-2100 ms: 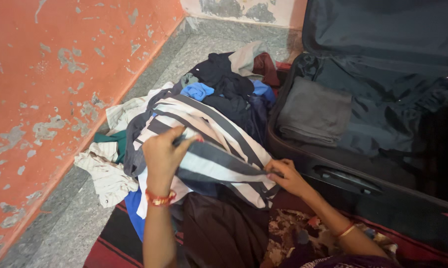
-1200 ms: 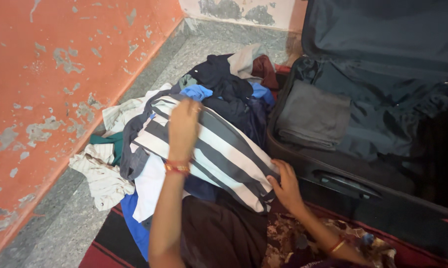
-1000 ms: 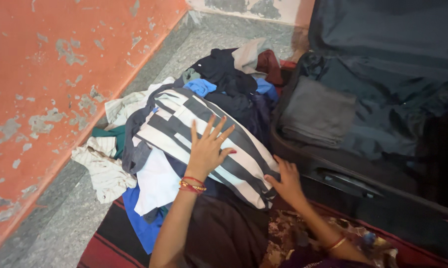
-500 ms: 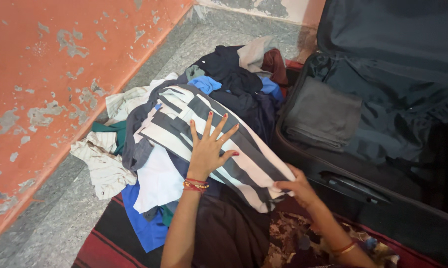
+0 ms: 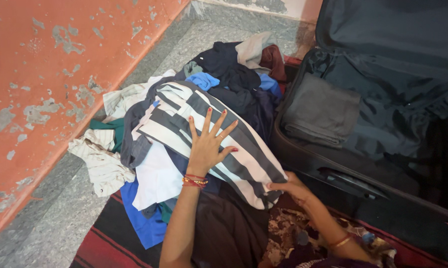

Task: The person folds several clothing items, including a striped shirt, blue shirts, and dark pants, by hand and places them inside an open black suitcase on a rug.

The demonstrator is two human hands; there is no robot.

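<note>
The open dark fabric suitcase (image 5: 382, 129) takes up the right side of the floor, its lid raised against the far wall, with 1 folded grey cloth (image 5: 320, 110) lying flat in the near-left corner of its tray. Left of the suitcase's left edge, a loose heap of mixed clothes (image 5: 234, 74) spreads toward the peeling orange wall (image 5: 50, 84).

On the near part of that heap lies the folded garment with broad dark grey and white stripes (image 5: 184, 106). Its long axis runs diagonally, from the far-left end near the wall down to the near-right end by the suitcase's front corner.

The left hand (image 5: 209, 144) rests flat on the middle of the striped garment, palm down, fingers spread wide and gripping nothing. From it the garment stretches away both up-left and down-right. The right hand (image 5: 291, 186) is at the garment's near-right end, right beside the suitcase's front edge, so it is the nearer hand to the suitcase. Its fingers curl at the fabric's lower edge and are partly tucked beneath it; whether they actually pinch the cloth cannot be told.

The garment's underside and how many folds it has are hidden. The suitcase's right half is cut off by the frame and lost in shadow.
</note>
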